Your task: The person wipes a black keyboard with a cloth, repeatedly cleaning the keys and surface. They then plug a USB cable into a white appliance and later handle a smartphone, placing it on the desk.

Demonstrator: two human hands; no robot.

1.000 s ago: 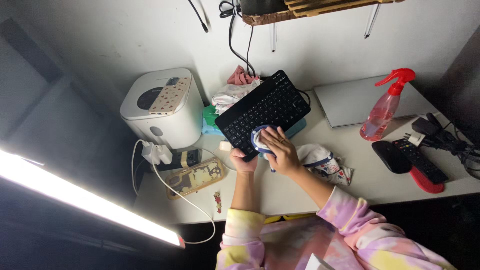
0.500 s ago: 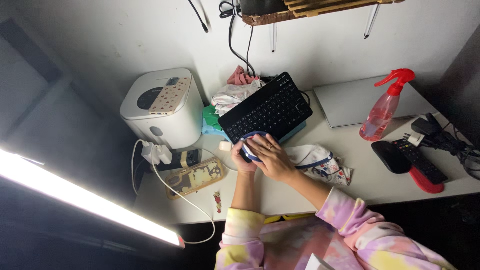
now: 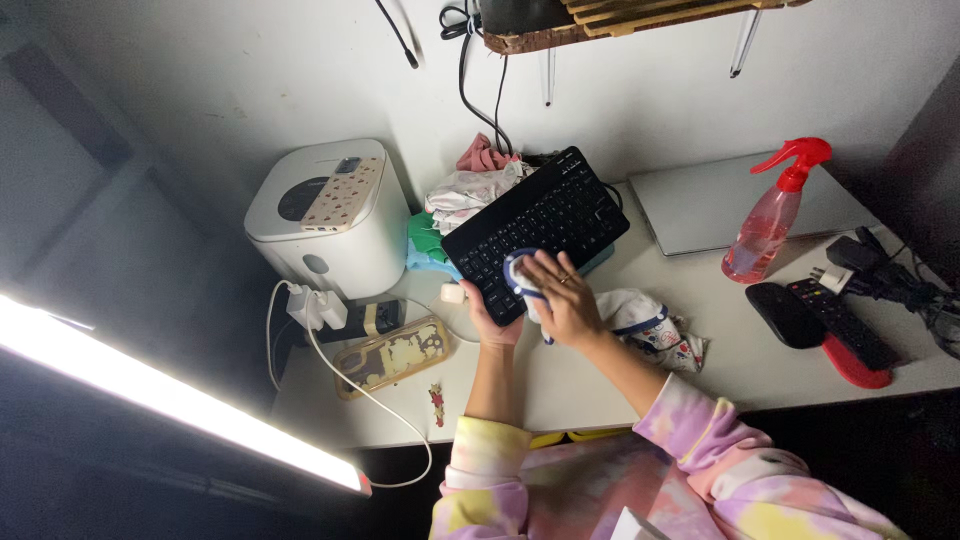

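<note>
The black keyboard [image 3: 540, 230] is taken as the landmark. Nearest the viewer, tie-dye sleeves [image 3: 690, 450] lead up to both hands at its near end. The left hand [image 3: 490, 322] is closed around the keyboard's near corner from below, so that the board is held tilted off the white desk [image 3: 590, 385], its far end toward the wall. The right hand [image 3: 565, 298] is pressed flat on a white cloth with a blue edge [image 3: 520, 275], which is pinned against the keys at that near end; the fingers are curled over it rather than clenched.

The keyboard is judged light, thin and stiff, easily carried by one corner, though its keys are likely delicate and its edges smooth; support from beneath along a short side seems the safest hold. The cloth is soft and limp and is best bunched under the palm.

Just right of the keyboard a second patterned cloth [image 3: 650, 325] is seen. Left of it lie a phone case [image 3: 392, 355] and a white appliance [image 3: 325, 215]. Farther right stand a closed laptop [image 3: 720, 205] and a pink spray bottle [image 3: 765, 220].
</note>
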